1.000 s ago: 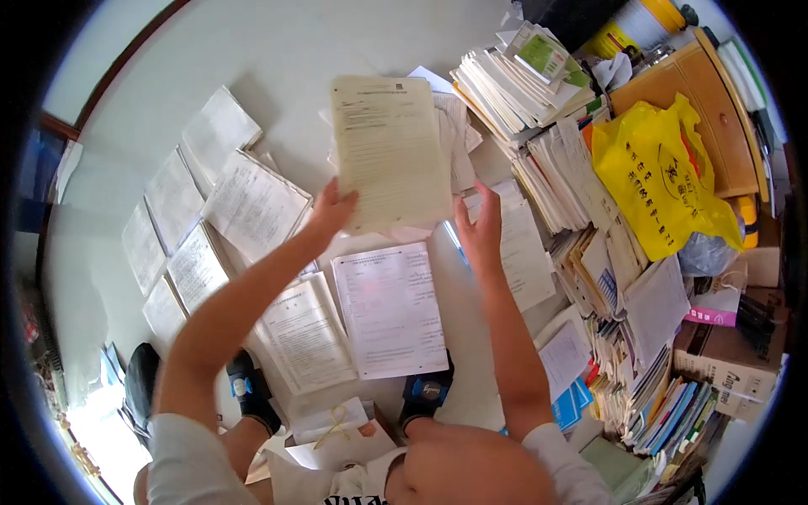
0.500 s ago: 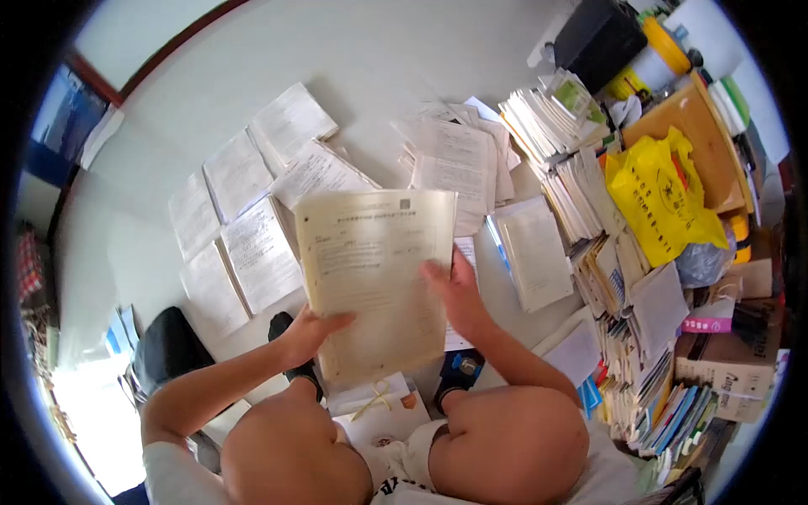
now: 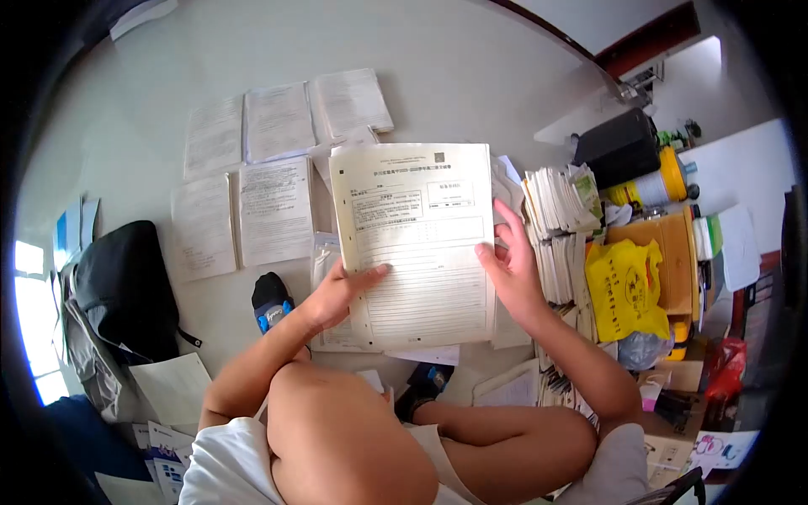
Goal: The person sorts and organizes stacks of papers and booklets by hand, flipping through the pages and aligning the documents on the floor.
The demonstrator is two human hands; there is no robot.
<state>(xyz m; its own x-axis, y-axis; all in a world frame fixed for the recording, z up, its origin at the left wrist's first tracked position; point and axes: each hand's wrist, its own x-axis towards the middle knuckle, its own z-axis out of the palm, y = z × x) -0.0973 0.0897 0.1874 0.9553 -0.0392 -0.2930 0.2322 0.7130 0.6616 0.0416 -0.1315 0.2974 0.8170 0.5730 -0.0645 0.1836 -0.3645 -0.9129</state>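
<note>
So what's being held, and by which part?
A rectangular stack of off-white printed paper: left fingers at its left edge, right fingers at its right edge.

The left arm (image 3: 259,364) bends at the elbow and reaches forward. The left hand (image 3: 334,300) grips with its thumb in front, pointing in, and the other fingers hidden behind. The right arm (image 3: 581,353) is bent too. The right hand (image 3: 517,268) grips a bit higher, thumb in front, fingers curled. Both legs (image 3: 345,425) are bent.

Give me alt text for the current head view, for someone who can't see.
A person's left hand grips printed papers, with the right hand at their opposite edge. Paper stacks lie on the floor; a yellow bag sits at image right.
</note>
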